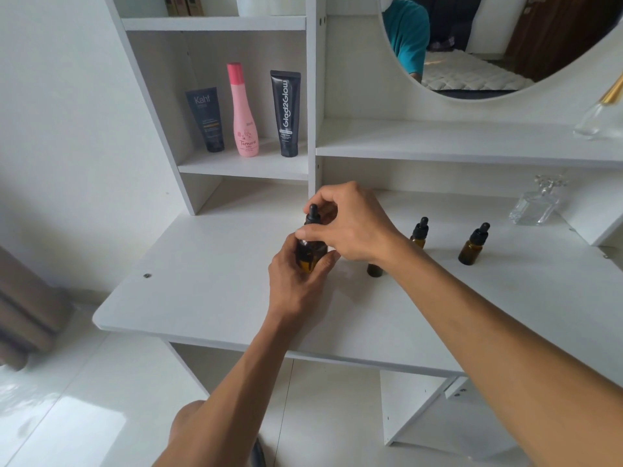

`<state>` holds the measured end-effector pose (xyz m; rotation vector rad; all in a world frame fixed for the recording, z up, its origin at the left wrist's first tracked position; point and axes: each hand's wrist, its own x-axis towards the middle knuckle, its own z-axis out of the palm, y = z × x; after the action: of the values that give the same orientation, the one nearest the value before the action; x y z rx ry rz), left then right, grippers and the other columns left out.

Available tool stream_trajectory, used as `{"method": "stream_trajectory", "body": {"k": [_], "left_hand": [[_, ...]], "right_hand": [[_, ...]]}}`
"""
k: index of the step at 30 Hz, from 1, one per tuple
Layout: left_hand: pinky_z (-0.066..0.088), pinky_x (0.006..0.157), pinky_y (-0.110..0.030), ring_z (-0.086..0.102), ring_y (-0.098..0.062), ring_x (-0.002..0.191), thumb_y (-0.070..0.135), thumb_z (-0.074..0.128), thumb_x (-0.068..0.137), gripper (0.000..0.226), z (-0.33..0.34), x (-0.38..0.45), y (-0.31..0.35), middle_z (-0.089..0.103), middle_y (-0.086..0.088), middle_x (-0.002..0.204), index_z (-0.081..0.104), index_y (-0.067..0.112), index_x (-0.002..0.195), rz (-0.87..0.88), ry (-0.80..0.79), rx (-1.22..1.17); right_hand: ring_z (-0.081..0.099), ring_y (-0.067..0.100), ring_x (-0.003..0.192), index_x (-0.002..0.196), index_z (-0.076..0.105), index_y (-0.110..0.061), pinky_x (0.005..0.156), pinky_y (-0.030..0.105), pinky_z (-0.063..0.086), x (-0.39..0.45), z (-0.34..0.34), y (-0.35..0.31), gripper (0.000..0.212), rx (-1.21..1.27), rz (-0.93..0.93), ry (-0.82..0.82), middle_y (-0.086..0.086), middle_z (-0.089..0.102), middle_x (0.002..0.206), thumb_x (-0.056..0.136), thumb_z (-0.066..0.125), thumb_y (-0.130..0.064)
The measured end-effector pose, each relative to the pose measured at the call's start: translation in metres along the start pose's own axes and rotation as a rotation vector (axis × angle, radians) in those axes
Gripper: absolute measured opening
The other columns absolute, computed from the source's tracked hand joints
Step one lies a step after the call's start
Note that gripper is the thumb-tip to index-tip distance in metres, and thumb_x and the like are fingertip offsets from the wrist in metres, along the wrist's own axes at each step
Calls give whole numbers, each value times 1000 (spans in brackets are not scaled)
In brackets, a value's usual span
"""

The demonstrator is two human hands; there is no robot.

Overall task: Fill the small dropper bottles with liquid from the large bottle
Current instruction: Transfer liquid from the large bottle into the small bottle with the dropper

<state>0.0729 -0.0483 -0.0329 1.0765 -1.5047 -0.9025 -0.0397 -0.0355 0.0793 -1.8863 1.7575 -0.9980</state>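
The large amber bottle stands on the counter near its middle, with liquid showing only in its lower part. My left hand wraps its body from the near side, fingers curled round the glass. My right hand comes over the top and pinches the black dropper cap at its collar between thumb and fingers. I judge the step in hand to be turning this cap; whether on or off, I cannot tell.

Risks noted:
- If the left grip slackens while the right turns, the bottle could spin or tip and spill on the white counter.
- Pressing the rubber bulb instead of the collar could squirt liquid.
- My right forearm lies across a dark small bottle, mostly hidden beneath it; drawing the arm back low could knock it over.
- Two capped dropper bottles stand just beyond, one close behind my wrist and one further right; a sweep of the arm could topple either.
- A clear glass perfume bottle stands well apart and looks safe.
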Motion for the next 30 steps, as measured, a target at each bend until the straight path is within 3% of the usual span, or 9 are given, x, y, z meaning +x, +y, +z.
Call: {"method": "stream_trajectory", "body": {"k": [5, 16, 24, 30], "left_hand": [[54, 67, -29, 66, -13, 68, 24, 82, 85, 28, 0, 1, -4, 70, 7, 80, 65, 18, 107, -3, 4, -26], [56, 71, -33, 66, -11, 70, 28, 80, 85, 30, 1, 2, -7, 72, 7, 85, 66, 19, 110, 1, -10, -52], [56, 73, -37, 64, -14, 69, 30, 82, 83, 29, 1, 2, -7, 67, 12, 78, 65, 21, 105, 7, 14, -15], [52, 71, -31, 64, -15, 68, 28, 82, 84, 29, 2, 2, -7, 66, 12, 77, 65, 20, 105, 16, 23, -6]], "right_hand": [[72, 17, 85, 98, 74, -13, 86, 33, 59, 1, -5, 1, 24, 41, -22, -44, 2, 76, 88, 76, 84, -9], [71, 14, 101, 115, 69, -9, 94, 27, 57, 2, -8, 2, 30, 217, -41, -88, 2, 74, 104, 88, 69, 4], [74, 28, 92, 107, 71, -6, 89, 41, 61, 8, -12, -3, 19, 441, -31, 107, 16, 75, 97, 89, 75, -13], [77, 19, 83, 99, 73, -6, 80, 32, 61, 8, -9, -6, 16, 563, -16, 150, 15, 77, 91, 93, 71, -21]]}}
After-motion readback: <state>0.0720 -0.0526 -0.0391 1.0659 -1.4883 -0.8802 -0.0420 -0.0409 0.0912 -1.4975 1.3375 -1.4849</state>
